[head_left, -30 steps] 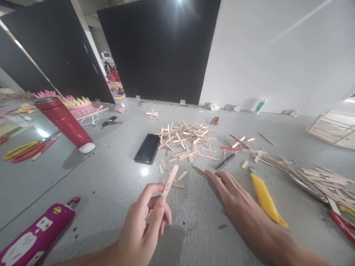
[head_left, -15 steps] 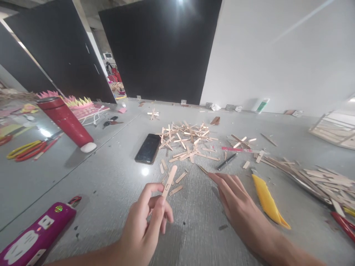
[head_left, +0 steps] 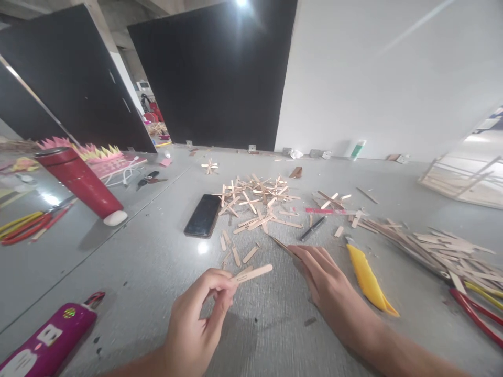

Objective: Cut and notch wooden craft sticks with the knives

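Observation:
My left hand pinches a wooden craft stick between thumb and fingers. The stick points right and has a small rectangular outline or slot near the fingertips. My right hand lies low over the table, closed around a thin pointed tool. Its tip shows beyond the fingers; the rest is hidden under the hand, so I cannot tell its kind. Between the hands and the pile lie short cut stick pieces. Behind them is a heap of crossed craft sticks.
A phone lies left of the heap. A pen and a yellow cutter are near my right hand. Further right are loose sticks and red-handled pliers. A red flask and a purple pouch are on the left.
My left hand has turned the craft stick from nearly upright to pointing right, and its fingers have closed in. The right hand keeps its pose. The view has shifted slightly.

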A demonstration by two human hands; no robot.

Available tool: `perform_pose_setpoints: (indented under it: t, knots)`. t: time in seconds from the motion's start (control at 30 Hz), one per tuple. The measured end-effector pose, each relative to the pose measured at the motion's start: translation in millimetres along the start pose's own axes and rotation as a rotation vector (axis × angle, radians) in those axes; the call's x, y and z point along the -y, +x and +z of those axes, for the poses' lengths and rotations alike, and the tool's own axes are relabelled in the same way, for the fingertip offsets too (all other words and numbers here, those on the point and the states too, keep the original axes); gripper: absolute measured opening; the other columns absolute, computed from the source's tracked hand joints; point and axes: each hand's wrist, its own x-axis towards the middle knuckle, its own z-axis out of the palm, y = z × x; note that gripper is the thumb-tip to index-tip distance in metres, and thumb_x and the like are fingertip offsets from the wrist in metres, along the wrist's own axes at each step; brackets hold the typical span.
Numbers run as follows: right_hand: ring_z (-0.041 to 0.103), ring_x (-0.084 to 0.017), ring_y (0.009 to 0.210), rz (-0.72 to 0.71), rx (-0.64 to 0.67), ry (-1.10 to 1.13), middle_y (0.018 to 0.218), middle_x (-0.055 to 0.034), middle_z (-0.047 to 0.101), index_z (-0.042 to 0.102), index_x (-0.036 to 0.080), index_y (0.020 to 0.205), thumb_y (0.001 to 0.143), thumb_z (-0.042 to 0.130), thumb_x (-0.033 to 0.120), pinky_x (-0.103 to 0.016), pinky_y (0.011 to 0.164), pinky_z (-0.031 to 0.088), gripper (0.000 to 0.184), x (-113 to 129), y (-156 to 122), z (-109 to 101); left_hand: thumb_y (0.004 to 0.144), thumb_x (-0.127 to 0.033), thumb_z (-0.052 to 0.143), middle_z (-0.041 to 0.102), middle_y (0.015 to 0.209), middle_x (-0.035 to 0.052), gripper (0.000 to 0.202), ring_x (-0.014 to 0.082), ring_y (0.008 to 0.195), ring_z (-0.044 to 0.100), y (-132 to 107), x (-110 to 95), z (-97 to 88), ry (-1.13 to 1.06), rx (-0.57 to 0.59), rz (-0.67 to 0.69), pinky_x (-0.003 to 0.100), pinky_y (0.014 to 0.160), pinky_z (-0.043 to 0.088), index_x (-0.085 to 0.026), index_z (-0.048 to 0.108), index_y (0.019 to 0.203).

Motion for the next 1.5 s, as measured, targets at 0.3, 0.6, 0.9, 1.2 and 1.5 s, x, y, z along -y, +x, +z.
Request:
perform_pose_setpoints:
  t: [0.3, 0.6, 0.9, 1.2, 1.5]
  knots:
    - [0.051, -0.028, 0.123, -0.021, -0.019, -0.003, 0.133, -0.0118, 0.056, 0.040, 0.021, 0.149, 0.072, 0.036, -0.012, -0.052, 0.105, 0.051, 0.084, 0, 1, 1, 0.095, -0.004, 0.053, 0.069, 0.082, -0.0026, 0.020, 0.0091, 0.069, 0.066, 0, 1, 0.1, 0.055, -0.027, 0.055, 0.015, 0.066, 0.054, -0.023, 0.058, 0.091]
    - [0.066, -0.023, 0.109, -0.015, -0.006, -0.016, 0.127, -0.0108, 0.060, 0.053, 0.023, 0.138, 0.069, 0.033, -0.011, -0.041, 0.088, 0.060, 0.079, 8, 3, -8, 0.103, -0.022, 0.055, 0.072, 0.078, 0.0011, 0.011, 0.0153, 0.071, 0.070, -7, 2, -0.3, -0.056, 0.010, -0.251, 0.023, 0.066, 0.055, -0.023, 0.059, 0.093]
    - [0.067, -0.018, 0.072, 0.124, -0.016, 0.089, 0.107, -0.0081, 0.058, 0.059, 0.022, 0.117, 0.109, 0.036, 0.038, -0.037, 0.066, 0.059, 0.029, 26, 7, -14, 0.104, -0.057, 0.050, 0.073, 0.085, 0.0059, 0.040, 0.0088, 0.045, 0.058, 8, 3, 6.0, -0.572, 0.239, -0.791, 0.017, 0.039, 0.037, -0.018, 0.052, 0.104]
    - [0.053, -0.012, 0.053, 0.231, 0.148, 0.562, 0.061, 0.0037, 0.056, 0.050, 0.023, 0.086, 0.112, 0.024, 0.036, -0.024, 0.058, 0.046, 0.039, 65, -8, -8, 0.105, -0.066, 0.034, 0.071, 0.078, 0.0033, 0.043, 0.0074, 0.044, 0.046, -2, -10, 13.1, -0.365, 0.439, -0.665, 0.020, 0.047, 0.035, -0.023, 0.039, 0.102]
    - [0.057, -0.012, 0.047, 0.229, 0.172, 0.558, 0.056, 0.0049, 0.064, 0.055, 0.023, 0.142, 0.107, 0.034, 0.029, -0.021, 0.058, 0.052, 0.040, 76, -20, 0, 0.107, -0.060, 0.035, 0.064, 0.069, 0.0004, 0.053, 0.0112, 0.048, 0.042, -4, -14, 13.6, -0.303, 0.517, -0.579, 0.022, 0.048, 0.035, -0.019, 0.031, 0.139]
